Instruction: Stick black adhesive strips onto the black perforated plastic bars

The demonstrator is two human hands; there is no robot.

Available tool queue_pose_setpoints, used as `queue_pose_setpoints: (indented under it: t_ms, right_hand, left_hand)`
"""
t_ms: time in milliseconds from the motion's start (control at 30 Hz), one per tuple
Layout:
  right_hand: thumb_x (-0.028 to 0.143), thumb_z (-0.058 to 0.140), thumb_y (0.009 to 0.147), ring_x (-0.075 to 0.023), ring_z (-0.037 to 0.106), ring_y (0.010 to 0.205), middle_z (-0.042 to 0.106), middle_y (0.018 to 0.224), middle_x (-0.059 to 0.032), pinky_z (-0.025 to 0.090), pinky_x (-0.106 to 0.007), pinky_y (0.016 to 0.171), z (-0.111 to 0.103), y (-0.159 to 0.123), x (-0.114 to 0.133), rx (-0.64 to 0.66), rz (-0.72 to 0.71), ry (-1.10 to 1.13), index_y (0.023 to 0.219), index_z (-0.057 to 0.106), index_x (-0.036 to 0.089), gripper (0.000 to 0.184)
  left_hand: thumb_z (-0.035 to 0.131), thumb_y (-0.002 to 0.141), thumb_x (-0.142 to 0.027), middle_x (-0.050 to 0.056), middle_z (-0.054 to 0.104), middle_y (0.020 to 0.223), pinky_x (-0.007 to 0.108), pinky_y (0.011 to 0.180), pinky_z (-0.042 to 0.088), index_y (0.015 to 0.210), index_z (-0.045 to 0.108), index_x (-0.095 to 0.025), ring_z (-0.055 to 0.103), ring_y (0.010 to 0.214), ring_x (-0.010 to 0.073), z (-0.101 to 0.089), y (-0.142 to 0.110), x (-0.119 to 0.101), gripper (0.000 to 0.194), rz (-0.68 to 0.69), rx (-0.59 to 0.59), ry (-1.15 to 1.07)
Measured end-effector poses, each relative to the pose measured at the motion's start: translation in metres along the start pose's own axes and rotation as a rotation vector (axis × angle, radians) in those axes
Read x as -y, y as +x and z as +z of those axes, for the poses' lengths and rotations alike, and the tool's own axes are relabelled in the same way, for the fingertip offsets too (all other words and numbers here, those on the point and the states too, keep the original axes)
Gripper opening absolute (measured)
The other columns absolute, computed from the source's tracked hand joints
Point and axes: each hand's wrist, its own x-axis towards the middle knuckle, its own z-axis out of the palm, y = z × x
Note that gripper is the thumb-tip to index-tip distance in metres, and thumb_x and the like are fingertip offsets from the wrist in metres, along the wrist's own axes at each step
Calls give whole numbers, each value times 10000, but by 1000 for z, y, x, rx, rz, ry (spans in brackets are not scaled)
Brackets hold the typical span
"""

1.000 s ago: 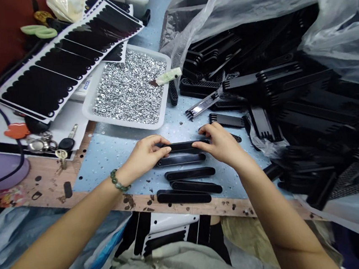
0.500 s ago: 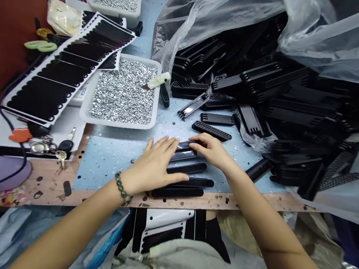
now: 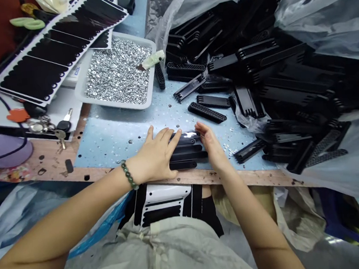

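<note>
**Open hands, bars now packed tight.**
Your fingers (image 3: 166,136) lie spread from your left hand (image 3: 153,158) across the black bars (image 3: 188,155). Your right hand (image 3: 210,146) presses their end, open. The stack, looser earlier, sits near the table edge (image 3: 199,177).

White tray (image 3: 151,61): bright, soft shadows.
Plastic sheeting (image 3: 319,7): pale glare, right of the tray.
My left hand (image 3: 154,156): sharp, below the tray.

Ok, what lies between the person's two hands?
Side-by-side black plastic bars between left hand and right hand, on a speckled blue mat, head view.
</note>
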Motion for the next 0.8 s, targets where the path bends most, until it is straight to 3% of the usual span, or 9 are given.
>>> queue_pose_setpoints:
  t_ms: [100, 167, 267, 400, 500, 633, 800]
  right_hand:
    - [505, 238, 982, -196, 421, 1299, 457, 1376, -107, 330, -426, 1110, 10, -17, 4, -85, -78, -115, 1375, 410, 206, 523]
    - [478, 211, 988, -213, 318, 1375, 341, 1477, -112, 294, -453, 1128, 15, -27, 8, -99, -159, -276, 1445, 311, 198, 545]
    - [484, 298, 968, -249, 155, 1438, 193, 1548, -108, 189, -529, 1150, 25, -44, 16, 88, -287, -629, 1510, 135, 187, 639]
    - [411, 302, 971, -261, 160, 1436, 206, 1537, -123, 141, -593, 1132, 40, -60, 23, 186, -299, -876, 1511, 121, 141, 631]
    - [362, 282, 976, -239, 217, 1422, 267, 1517, -98, 98, -594, 1137, 39, -58, 25, 207, -321, -907, 1494, 209, 156, 562]
    - [327, 250, 990, -224, 286, 1397, 319, 1498, -65, 96, -589, 1141, 26, -41, 21, 86, -222, -890, 1468, 294, 201, 496]
    - [323, 303, 987, -206, 261, 1408, 337, 1492, -71, 226, -485, 1152, 21, -34, 5, 27, -246, -602, 1432, 377, 196, 469]
  left_hand:
    - [622, 664, -522, 247, 351, 1410, 581, 1106, 99, 1476, 173, -38, 306, 1305, 375, 4, 2, -5, 1046, -25, -23, 44]
    - [606, 673, -490, 231, 401, 1361, 537, 1094, 170, 1473, 175, -23, 366, 1241, 358, 6, 3, -7, 1022, -31, -52, 47]
    - [566, 692, -503, 220, 443, 1306, 464, 1030, 286, 1453, 216, 6, 411, 1169, 338, 9, 2, -7, 981, -24, -96, 11]
    - [530, 704, -489, 228, 395, 1369, 444, 994, 313, 1419, 286, 8, 371, 1210, 346, 13, 2, -8, 905, -24, -129, 7]
    - [527, 697, -465, 225, 390, 1380, 447, 996, 311, 1412, 289, 11, 366, 1212, 343, 12, 2, -9, 891, -28, -126, 28]
    - [584, 647, -451, 207, 431, 1336, 434, 967, 350, 1420, 270, -15, 399, 1160, 324, 7, 5, -11, 941, -65, -61, 39]
    - [679, 544, -469, 214, 408, 1355, 486, 939, 379, 1461, 203, -102, 387, 1167, 355, 9, 15, -13, 1096, -115, 17, 22]
